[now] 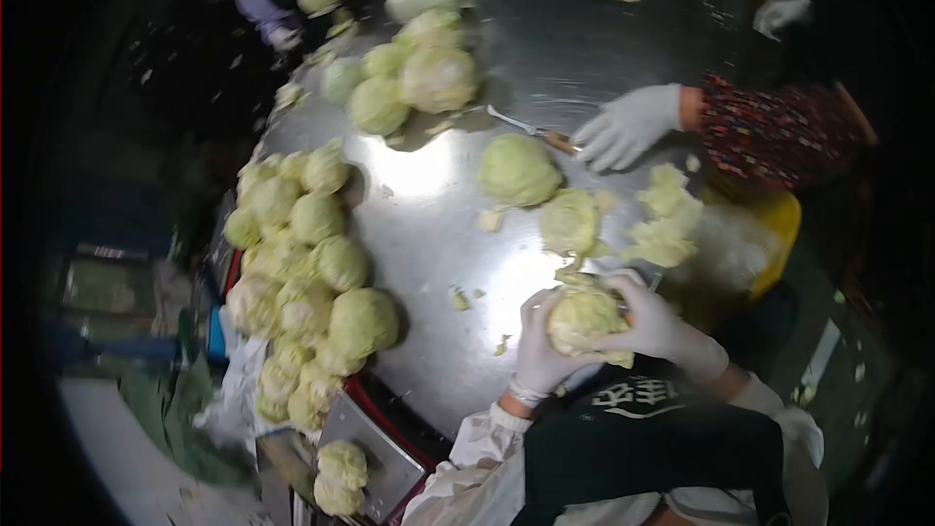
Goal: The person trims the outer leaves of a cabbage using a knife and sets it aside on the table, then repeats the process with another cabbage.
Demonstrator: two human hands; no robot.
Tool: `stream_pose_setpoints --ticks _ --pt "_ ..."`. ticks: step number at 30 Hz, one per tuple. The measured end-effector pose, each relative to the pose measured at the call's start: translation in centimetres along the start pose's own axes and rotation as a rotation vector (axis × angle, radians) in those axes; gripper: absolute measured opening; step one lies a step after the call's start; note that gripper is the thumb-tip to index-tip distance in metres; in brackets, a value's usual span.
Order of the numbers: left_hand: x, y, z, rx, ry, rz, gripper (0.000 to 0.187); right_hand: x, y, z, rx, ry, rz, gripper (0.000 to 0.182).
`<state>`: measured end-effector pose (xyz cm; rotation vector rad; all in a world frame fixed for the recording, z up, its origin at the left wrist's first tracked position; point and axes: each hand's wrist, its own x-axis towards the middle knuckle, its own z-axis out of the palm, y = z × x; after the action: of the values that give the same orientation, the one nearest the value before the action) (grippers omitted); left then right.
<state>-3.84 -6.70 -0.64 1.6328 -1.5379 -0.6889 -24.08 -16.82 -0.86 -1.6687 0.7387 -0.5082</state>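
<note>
Holding a pale green cabbage (581, 319) over the near edge of the steel counter (429, 195), clamped between both sides of the grip: left hand (545, 343) wrapped round the left of it, right hand (666, 326) round the right, both in pale gloves. Just beyond the grip, a leafy cabbage piece (570, 224), and next to that, farther off, a round cabbage (519, 170). Ahead and right of the grip, loose leaves (665, 219) near a yellow tub (782, 234). Farther ahead, another person's gloved hand (628, 129) by the handle of a knife (555, 139); too blurred to tell whether touching. Well to the left of the grip, a large cabbage heap (292, 282). Far ahead to the left, a smaller cabbage cluster (424, 73), and past it a purple sleeve (255, 5) of someone at the counter.
</note>
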Motion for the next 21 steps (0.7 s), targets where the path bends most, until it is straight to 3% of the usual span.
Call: stream_pose_setpoints --ticks 2,4,7,10,12,14,15,17,18,19,21 --pt "-0.2 -1.8 -0.4 -0.08 -0.022 0.035 0.113 -0.1 0.1 0.6 -0.104 0.036 -0.054 0.084" --pt "-0.5 -3.0 -0.6 -0.115 -0.037 0.001 0.117 -0.4 -0.2 1.4 0.222 0.012 0.068 0.086" --pt "-0.7 -4.9 -0.2 -0.217 -0.022 -0.035 0.12 -0.6 0.4 2.4 0.452 0.11 0.131 0.083" --pt "-0.7 -5.3 0.0 -0.303 -0.018 -0.068 0.118 -0.5 -0.1 1.7 0.394 0.121 0.199 0.079" --pt "-0.7 -5.5 0.2 -0.293 -0.017 -0.064 0.116 -1.5 4.2 1.2 0.384 0.141 0.228 0.076" --pt "-0.9 -6.2 0.5 -0.636 0.115 -0.276 0.102 -2.1 6.1 -0.6 0.278 0.171 0.252 0.068" --pt "-0.8 -6.4 0.3 -0.897 0.153 -0.358 0.095 -2.0 6.4 -1.1 0.146 0.244 0.108 0.065" --pt "-0.9 -5.7 -1.3 -1.363 0.169 -0.499 0.08 -4.3 10.1 -4.2 -0.334 0.374 0.22 0.064" --pt "-0.8 -5.6 -2.0 -1.605 0.1 -0.531 0.078 -3.9 6.4 -5.1 -0.356 0.424 0.336 0.063" --pt "-1.4 -6.4 -2.0 -1.823 0.061 -0.655 0.083 -3.8 4.6 -5.4 -0.499 0.501 0.214 0.065" --pt "-1.3 -6.0 -2.8 -2.118 0.041 -0.76 0.091 -3.5 2.5 -6.2 -0.74 0.508 0.174 0.071"
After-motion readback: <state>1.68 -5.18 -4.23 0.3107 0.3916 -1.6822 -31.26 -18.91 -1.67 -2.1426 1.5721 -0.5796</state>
